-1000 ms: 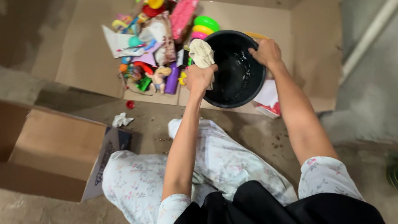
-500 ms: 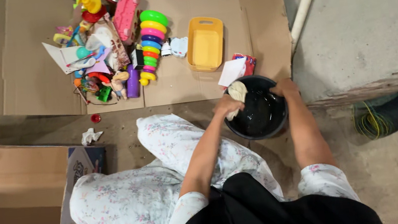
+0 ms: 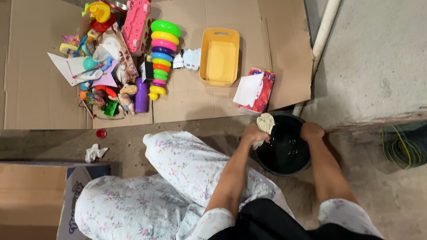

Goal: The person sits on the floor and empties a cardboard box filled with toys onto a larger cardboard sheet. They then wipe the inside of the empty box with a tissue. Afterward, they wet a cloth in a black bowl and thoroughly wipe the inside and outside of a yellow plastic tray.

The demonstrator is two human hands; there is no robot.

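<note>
A seated person's left hand (image 3: 255, 133) pinches a pale cloth (image 3: 265, 123) over a black bucket (image 3: 284, 152) on the floor, while the right hand (image 3: 312, 131) clasps its rim, near flattened cardboard (image 3: 34, 77) strewn with toys (image 3: 118, 50).

L hand (image 3: 255, 133) grips cloth (image 3: 265, 123) at black bowl (image 3: 285, 152) rim; R hand (image 3: 311, 131) on opposite rim. Toys (image 3: 124, 55) on cardboard (image 3: 35, 82) nearby.

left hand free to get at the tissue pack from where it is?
Probably yes. The left hand holds a pale cloth at the black bowl rim, and the tissue pack lies just beyond on the cardboard with nothing between. It would need to drop the cloth first.
</note>
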